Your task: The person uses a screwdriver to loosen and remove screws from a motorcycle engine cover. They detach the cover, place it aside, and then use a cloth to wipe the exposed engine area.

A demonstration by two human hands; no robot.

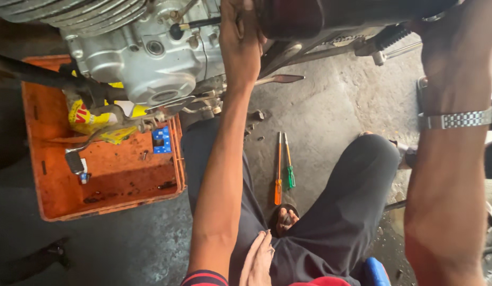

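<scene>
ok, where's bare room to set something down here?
Bare concrete floor right of the orange- and green-handled screwdrivers, below the footpeg. Also the orange plastic crate's lower half. Crowded: under the silver engine casing, where the left hand reaches.

The person wears dark trousers (341, 217), a red-and-navy striped short sleeve (204, 278) on the left arm and a sandal (284, 216) on one foot. A silver metal-link wristwatch (455, 119) circles the right wrist; both forearms are bare.

Grey concrete floor (336, 106) — orange tray (105, 182); orange screwdriver (278, 175) beside green screwdriver (289, 164).
</scene>
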